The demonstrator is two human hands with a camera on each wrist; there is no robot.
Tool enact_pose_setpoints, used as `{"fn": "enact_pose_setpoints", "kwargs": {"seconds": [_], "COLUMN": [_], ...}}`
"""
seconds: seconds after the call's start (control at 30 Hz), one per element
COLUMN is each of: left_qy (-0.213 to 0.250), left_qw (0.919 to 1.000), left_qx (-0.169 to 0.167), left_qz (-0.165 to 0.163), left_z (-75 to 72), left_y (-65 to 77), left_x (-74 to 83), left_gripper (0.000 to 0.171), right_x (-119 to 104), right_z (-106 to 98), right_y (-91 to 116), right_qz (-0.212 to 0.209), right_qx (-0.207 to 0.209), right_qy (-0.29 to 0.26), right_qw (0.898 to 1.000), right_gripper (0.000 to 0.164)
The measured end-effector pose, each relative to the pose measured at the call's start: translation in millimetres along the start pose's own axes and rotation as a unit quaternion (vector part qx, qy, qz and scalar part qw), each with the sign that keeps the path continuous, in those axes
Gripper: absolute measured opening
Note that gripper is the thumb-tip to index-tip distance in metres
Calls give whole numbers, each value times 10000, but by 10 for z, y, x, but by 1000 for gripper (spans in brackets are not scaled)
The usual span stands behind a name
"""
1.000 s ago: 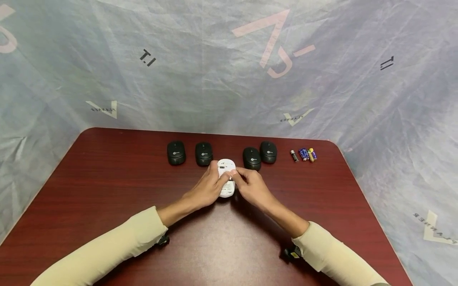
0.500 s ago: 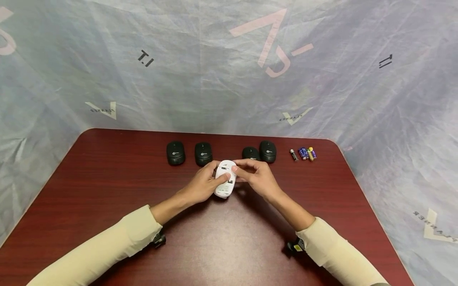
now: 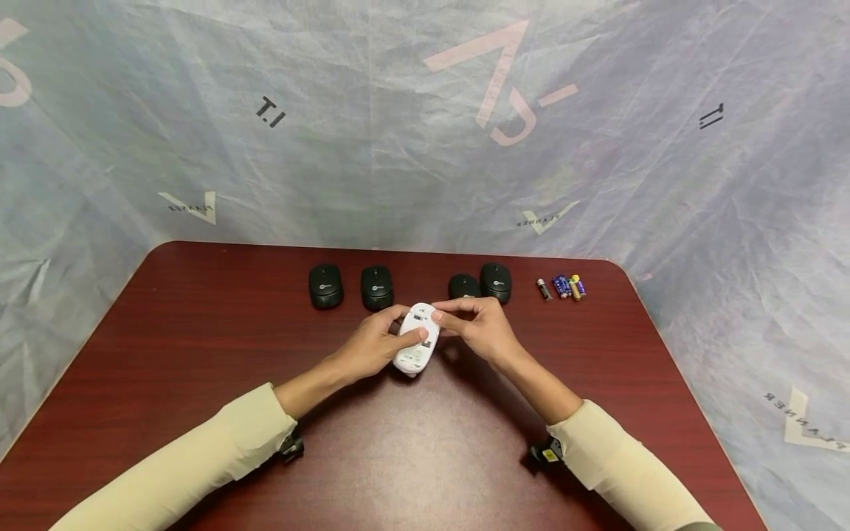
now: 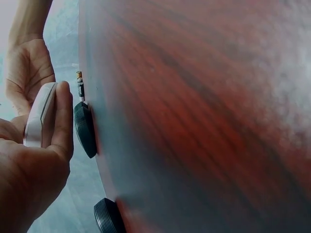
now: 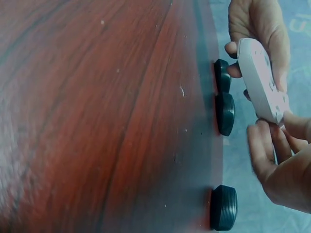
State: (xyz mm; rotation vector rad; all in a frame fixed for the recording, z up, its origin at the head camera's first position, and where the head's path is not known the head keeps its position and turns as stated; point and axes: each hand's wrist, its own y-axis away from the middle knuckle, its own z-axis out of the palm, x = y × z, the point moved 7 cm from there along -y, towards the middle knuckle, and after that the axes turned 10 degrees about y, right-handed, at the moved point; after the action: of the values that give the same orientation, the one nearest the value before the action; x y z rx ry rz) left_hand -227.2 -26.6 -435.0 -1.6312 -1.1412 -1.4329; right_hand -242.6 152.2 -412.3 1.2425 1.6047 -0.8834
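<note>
Jointly, by left hand [image 3: 372,345] and right hand [image 3: 490,332], the mouse [image 3: 413,355] was pinched, underside up, over the tabletop [image 3: 199,332]; presumably light, stiff and slick, it was best held by its sides. Near the far edge, black mice [image 3: 377,287] and batteries [image 3: 561,287] were ranged.

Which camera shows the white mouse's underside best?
The head view: the white mouse shows its underside nearly face-on. The left wrist view gives mostly its edge; the right wrist view, its side and slanted underside.

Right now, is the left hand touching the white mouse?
Touching. The head view shows the left hand with its thumb lying across the white mouse's underside.
</note>
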Motion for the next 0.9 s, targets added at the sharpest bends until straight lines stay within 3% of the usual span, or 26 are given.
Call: {"fn": "enact_pose_setpoints", "kwargs": {"seconds": [0.2,0.43,0.57,0.73,0.9], "left_qy": [76,104,119,581,834], "left_qw": [10000,9996,9998,9979,9960], "left_qx": [-18,-98,-37,9,100], "left_qz": [-38,-226,-167,-276,-297], "left_z": [-5,2,-13,-36,-100], "left_y": [7,21,27,24,37], "left_x": [-24,-115,-127,-164,-222], "left_gripper": [50,43,44,43,44], "right_x": [7,-50,-32,35,136], "right_z": [-22,-87,-104,-122,-145], "right_y": [-11,-35,-51,-48,-9], "right_qz": [-62,-338,-116,278,635], "right_qx": [273,464,385,303,61], "right_qy": [195,-105,-374,-707,-371], "right_qw": [9994,9983,9985,9966,9973], "right_gripper": [21,23,24,27,27]}}
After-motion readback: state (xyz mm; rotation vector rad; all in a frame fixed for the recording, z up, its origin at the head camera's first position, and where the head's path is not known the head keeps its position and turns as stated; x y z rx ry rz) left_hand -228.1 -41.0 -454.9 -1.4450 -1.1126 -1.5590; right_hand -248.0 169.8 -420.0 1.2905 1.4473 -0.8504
